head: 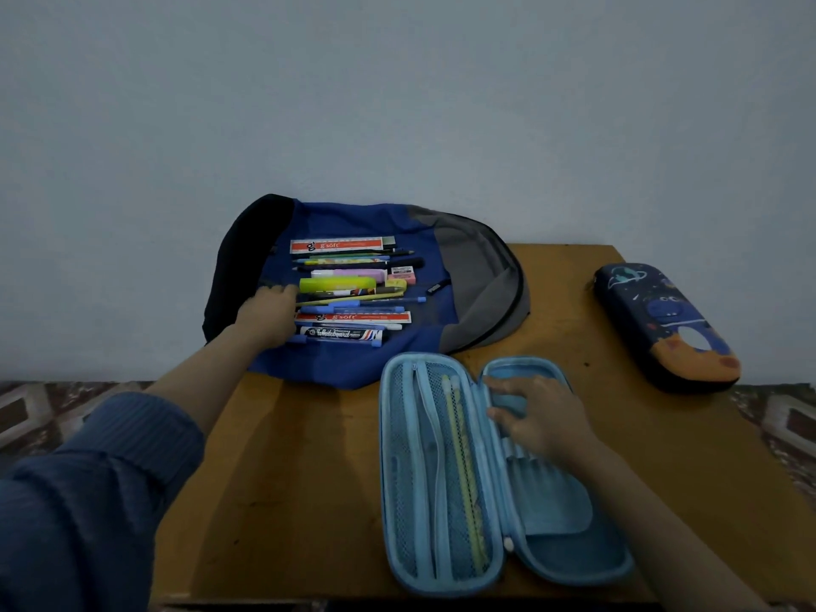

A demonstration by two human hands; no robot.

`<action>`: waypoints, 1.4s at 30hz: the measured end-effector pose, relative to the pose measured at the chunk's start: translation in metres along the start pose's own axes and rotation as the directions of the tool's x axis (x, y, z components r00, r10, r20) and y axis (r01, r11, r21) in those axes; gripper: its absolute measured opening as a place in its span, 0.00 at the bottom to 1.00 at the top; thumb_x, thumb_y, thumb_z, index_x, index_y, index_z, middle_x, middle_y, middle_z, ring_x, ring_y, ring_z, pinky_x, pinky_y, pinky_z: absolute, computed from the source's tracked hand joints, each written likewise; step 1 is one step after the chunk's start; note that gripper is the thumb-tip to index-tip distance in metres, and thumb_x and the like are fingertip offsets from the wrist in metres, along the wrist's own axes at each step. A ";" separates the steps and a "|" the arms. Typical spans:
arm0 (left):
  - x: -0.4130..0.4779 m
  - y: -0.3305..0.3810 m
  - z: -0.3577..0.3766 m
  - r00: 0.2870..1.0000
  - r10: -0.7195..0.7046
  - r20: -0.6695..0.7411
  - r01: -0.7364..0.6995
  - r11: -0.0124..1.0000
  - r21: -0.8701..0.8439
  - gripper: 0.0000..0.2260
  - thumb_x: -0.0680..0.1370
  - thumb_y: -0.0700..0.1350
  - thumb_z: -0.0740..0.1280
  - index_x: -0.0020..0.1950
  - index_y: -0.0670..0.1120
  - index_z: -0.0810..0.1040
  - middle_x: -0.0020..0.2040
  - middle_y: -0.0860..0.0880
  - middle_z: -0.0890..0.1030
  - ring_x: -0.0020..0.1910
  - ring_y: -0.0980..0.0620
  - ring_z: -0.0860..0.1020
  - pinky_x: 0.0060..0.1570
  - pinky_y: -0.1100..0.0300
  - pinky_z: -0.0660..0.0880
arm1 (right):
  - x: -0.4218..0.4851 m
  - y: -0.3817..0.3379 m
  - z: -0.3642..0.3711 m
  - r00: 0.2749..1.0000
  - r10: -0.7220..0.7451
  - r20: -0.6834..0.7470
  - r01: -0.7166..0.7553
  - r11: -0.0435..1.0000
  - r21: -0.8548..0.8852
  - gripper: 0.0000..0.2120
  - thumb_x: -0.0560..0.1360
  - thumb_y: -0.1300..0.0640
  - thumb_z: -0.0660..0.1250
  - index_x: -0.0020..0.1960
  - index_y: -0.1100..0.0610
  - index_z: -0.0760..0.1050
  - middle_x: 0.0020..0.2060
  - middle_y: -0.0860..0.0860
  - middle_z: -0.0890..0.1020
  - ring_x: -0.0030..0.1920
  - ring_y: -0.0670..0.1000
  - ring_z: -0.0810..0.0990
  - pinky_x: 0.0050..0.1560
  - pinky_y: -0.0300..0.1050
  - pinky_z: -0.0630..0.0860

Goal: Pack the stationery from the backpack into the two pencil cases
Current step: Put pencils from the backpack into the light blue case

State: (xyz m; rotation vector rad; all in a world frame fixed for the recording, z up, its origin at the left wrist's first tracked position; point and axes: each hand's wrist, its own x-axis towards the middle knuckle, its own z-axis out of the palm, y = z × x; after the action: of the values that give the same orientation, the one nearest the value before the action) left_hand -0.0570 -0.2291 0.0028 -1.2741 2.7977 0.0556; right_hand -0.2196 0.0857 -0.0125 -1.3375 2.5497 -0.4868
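Observation:
A blue and grey backpack (468, 276) lies flat at the back of the wooden table (300, 479). Several pens, pencils, rulers, erasers, a yellow highlighter (338, 284) and a whiteboard marker (342, 333) lie in rows on it. My left hand (269, 318) reaches to the left ends of the pens, its fingertips touching them; whether it holds one is hidden. A light blue pencil case (569, 554) lies open in front, with a yellow pencil (463, 470) behind its mesh. My right hand (536, 413) rests with spread fingers on the case's right half. A dark blue dinosaur pencil case (666, 326) lies shut at the right.
The table stands against a plain pale wall. Patterned floor tiles (786, 426) show past both side edges. The table's front edge runs just below the open case. Bare wood lies between the backpack and the front left corner.

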 end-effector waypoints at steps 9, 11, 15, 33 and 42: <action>-0.006 -0.006 -0.003 0.964 -0.051 -0.261 -0.031 0.953 -0.300 0.08 0.77 0.40 0.66 0.52 0.39 0.82 0.50 0.41 0.78 0.49 0.44 0.74 0.43 0.52 0.73 | -0.001 -0.001 -0.001 1.000 0.024 0.004 -0.024 1.000 0.007 0.21 0.77 0.47 0.63 0.69 0.44 0.68 0.60 0.46 0.78 0.58 0.49 0.76 0.52 0.40 0.71; -0.013 -0.001 -0.011 0.947 -0.080 -0.311 -0.065 0.901 -0.430 0.07 0.76 0.40 0.68 0.51 0.39 0.82 0.49 0.42 0.78 0.47 0.46 0.74 0.44 0.54 0.72 | -0.001 -0.001 0.001 1.000 0.021 0.014 -0.021 1.000 0.016 0.21 0.77 0.47 0.63 0.69 0.45 0.68 0.60 0.46 0.79 0.57 0.51 0.77 0.51 0.40 0.72; -0.033 0.015 -0.037 0.908 -0.131 -0.397 -0.158 0.773 -0.615 0.08 0.75 0.40 0.69 0.51 0.38 0.81 0.45 0.43 0.79 0.44 0.49 0.76 0.43 0.60 0.70 | -0.003 0.000 0.002 1.000 0.021 0.006 -0.021 1.000 0.015 0.21 0.77 0.48 0.64 0.69 0.46 0.69 0.58 0.48 0.80 0.55 0.54 0.79 0.48 0.40 0.72; -0.158 0.066 -0.071 0.898 -0.274 -0.346 -0.372 -0.048 -0.927 0.04 0.75 0.35 0.67 0.41 0.41 0.75 0.38 0.47 0.78 0.38 0.55 0.81 0.41 0.61 0.81 | -0.002 -0.001 -0.001 0.998 0.037 0.055 -0.043 0.992 0.121 0.21 0.76 0.53 0.66 0.67 0.56 0.72 0.63 0.51 0.77 0.64 0.51 0.74 0.63 0.47 0.71; -0.172 0.059 -0.052 0.814 -0.353 -0.461 -0.384 0.268 -0.884 0.16 0.74 0.35 0.69 0.56 0.47 0.69 0.34 0.50 0.75 0.38 0.50 0.81 0.41 0.58 0.81 | 0.000 -0.002 0.000 0.994 0.070 0.082 -0.081 0.987 0.140 0.21 0.77 0.53 0.65 0.69 0.55 0.70 0.65 0.50 0.75 0.64 0.51 0.74 0.64 0.46 0.70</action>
State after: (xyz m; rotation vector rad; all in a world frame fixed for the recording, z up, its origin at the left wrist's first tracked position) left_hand 0.0088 -0.0646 0.0683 -1.5577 3.2659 2.1253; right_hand -0.2176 0.0847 -0.0115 -1.1816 2.4426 -0.5809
